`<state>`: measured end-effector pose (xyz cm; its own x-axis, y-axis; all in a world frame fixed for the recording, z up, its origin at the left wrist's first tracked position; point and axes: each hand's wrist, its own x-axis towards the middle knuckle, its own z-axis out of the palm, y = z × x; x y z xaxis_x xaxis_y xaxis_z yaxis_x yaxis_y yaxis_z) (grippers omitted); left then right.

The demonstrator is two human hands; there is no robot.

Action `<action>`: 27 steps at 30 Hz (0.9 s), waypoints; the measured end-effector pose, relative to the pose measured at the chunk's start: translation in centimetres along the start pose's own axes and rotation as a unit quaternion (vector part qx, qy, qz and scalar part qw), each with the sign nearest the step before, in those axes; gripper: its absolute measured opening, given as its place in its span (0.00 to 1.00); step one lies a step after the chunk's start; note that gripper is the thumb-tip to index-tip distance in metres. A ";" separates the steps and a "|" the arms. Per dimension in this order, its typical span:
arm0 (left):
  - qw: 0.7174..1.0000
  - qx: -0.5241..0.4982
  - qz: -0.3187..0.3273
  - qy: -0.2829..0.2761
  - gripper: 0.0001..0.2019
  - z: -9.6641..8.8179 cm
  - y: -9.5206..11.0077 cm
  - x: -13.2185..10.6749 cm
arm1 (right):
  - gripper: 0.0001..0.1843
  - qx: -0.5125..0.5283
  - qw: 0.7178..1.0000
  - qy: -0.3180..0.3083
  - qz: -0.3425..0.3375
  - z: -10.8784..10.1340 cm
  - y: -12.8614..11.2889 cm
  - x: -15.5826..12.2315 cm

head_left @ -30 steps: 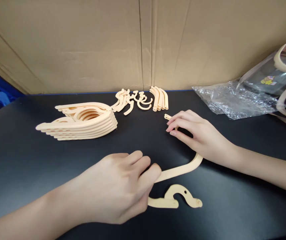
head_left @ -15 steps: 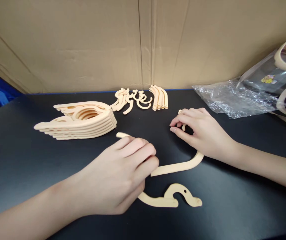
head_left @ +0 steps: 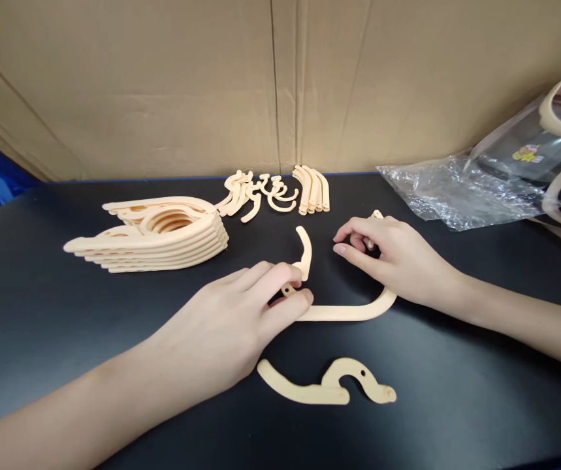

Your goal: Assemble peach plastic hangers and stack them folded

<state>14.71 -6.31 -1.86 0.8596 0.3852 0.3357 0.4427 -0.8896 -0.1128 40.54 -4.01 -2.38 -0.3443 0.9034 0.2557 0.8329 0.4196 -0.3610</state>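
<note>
My left hand (head_left: pixel 245 320) is closed, thumb and fingers pinching the left end of a partly unfolded beige hanger. A small curved arm (head_left: pixel 305 251) of it sticks up beyond the fingers, and its long bar (head_left: pixel 343 313) runs right and bends up under my right hand (head_left: pixel 398 254). My right fingers are curled around the hanger's right side; a small beige tip (head_left: pixel 377 214) shows above the knuckles. What they grip is largely hidden. Nearer me, an S-shaped hook piece (head_left: pixel 353 369) joined to a curved arm (head_left: pixel 294 385) lies flat on the black table.
A stack of folded beige hangers (head_left: pixel 162 251) stands at left. Loose hook pieces (head_left: pixel 280 196) and a bundle of curved arms (head_left: pixel 312 189) lie along the back by the cardboard wall (head_left: pixel 162 98). Clear plastic bags (head_left: pixel 466 192) lie at the right. The table surface (head_left: pixel 456 405) is black.
The left end of the hanger has turned, so its small arm now points up instead of left. My left hand has drawn away from the loose hook piece's arm. The right-side tip has shifted right.
</note>
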 end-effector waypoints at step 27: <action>0.995 -0.079 -0.064 -0.021 0.08 -0.6 0.2 0.4 | 0.09 -0.018 1.000 -0.004 -0.002 0.0 -0.2 -0.1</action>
<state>14.96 -6.48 -1.16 0.8098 0.5055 0.2978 0.5073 -0.8583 0.0774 40.46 -4.19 -2.33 -0.3506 0.9026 0.2497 0.8467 0.4195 -0.3274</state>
